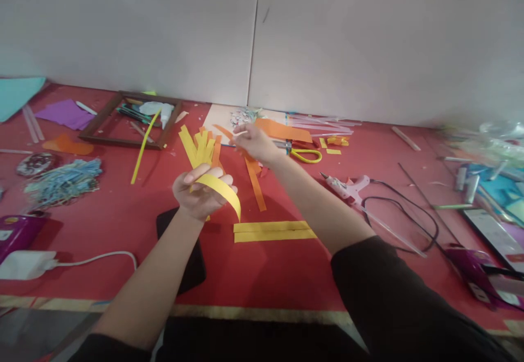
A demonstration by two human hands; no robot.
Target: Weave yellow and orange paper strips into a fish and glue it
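My left hand [202, 193] is closed around a curved yellow paper strip [223, 190], whose free end droops to the right. Farther forward, my right hand [256, 142] pinches an orange paper strip [223, 131] that sticks out to its left. Behind my left hand lies a fanned bunch of yellow strips [196, 146]. An orange strip [256, 187] rests below my right hand. Two yellow strips [272, 232] lie side by side near the front, partly behind my right forearm. Scissors with yellow handles [306, 156] lie right of my right hand.
A wooden frame [88, 132] holds tools and a glue bottle [166, 115]. To the right lies a pink glue gun [347, 188] with a looping black cord. A black phone [192, 266] is partly under my left forearm. The pale wall [164, 34] bounds the red table [286, 280].
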